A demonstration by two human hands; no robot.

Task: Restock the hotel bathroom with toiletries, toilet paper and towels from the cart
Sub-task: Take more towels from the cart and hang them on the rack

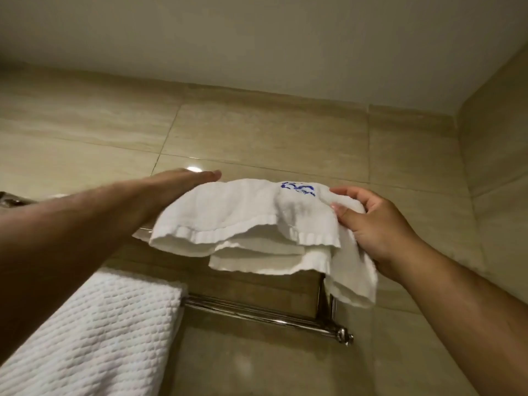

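Note:
A folded white towel [237, 221] with blue writing on top lies on the upper shelf of a chrome wall rack [257, 312], its edges hanging over the front. My left hand [174, 187] rests flat on the towel's left side, fingers stretched toward the wall. My right hand [374, 224] pinches the towel's right end between thumb and fingers, and a flap hangs below that hand.
A white waffle-weave towel [91, 335] hangs over the rack's lower bar at bottom left. Beige tiled wall [257, 132] lies behind the rack, with a side wall [497, 167] close on the right and the ceiling above.

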